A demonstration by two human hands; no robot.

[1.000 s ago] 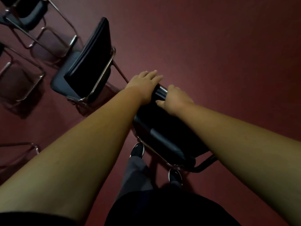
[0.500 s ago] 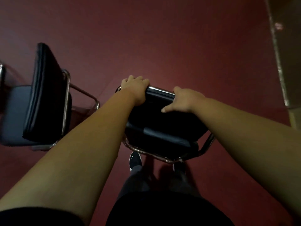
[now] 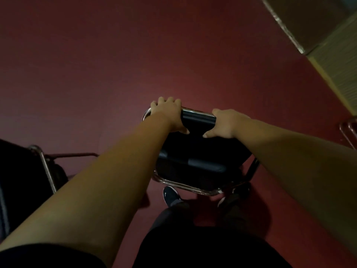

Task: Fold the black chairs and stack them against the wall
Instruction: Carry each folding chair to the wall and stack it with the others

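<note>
The black padded chair with a chrome tube frame (image 3: 195,151) sits directly beneath both hands, its top rail under the palms and its seat and lower chrome bar down near the person's dark shoes (image 3: 171,195). The left hand (image 3: 168,115) is wrapped over the left end of that rail, fingers curled over the far side, thumb on the near face. The right hand (image 3: 226,122) clamps the right end the same way, with a bare stretch of rail between them. In this dim light I cannot tell whether the seat is fully folded.

This looks like the carry toward the pale wall (image 3: 332,55), which lies ahead and to the right of the right hand across the dark red floor (image 3: 116,64). An even pull at both ends should stop the frame swinging, and the lower bar wants lifting clear of the toes. A second black chair (image 3: 23,171) stands left of the left forearm and a chrome tube loop (image 3: 348,130) shows beyond the right forearm — the path probably runs between them
</note>
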